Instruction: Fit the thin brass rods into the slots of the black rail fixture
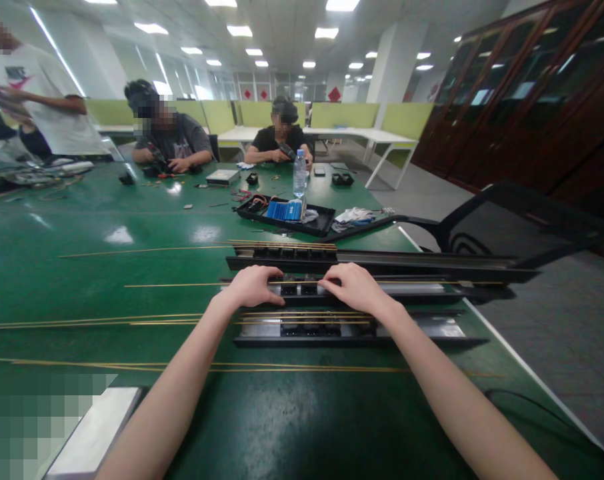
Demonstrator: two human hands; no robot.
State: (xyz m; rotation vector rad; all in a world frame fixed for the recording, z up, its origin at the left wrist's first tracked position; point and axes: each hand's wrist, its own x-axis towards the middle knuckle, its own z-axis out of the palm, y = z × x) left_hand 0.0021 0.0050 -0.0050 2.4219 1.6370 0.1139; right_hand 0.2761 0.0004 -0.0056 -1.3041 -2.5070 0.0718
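Three dark metal channels lie crosswise on the green table (302, 407). The middle channel (417, 289) holds small black blocks (309, 287) and a thin brass rod (167, 286) runs along it, sticking out left. My left hand (255, 285) rests on this channel left of the blocks, thumb and fingers apart. My right hand (349, 285) is at the rod right of the blocks, thumb and index finger pinched together on it. The back channel (432, 261) and front channel (412, 325) also carry black blocks and brass rods.
Loose brass rods (107, 364) lie in front. Behind are a black tray (322, 223) with a blue item, white gloves (353, 219) and a bottle (299, 175). A chair (482, 227) stands right. Two people sit across the table; another person stands left.
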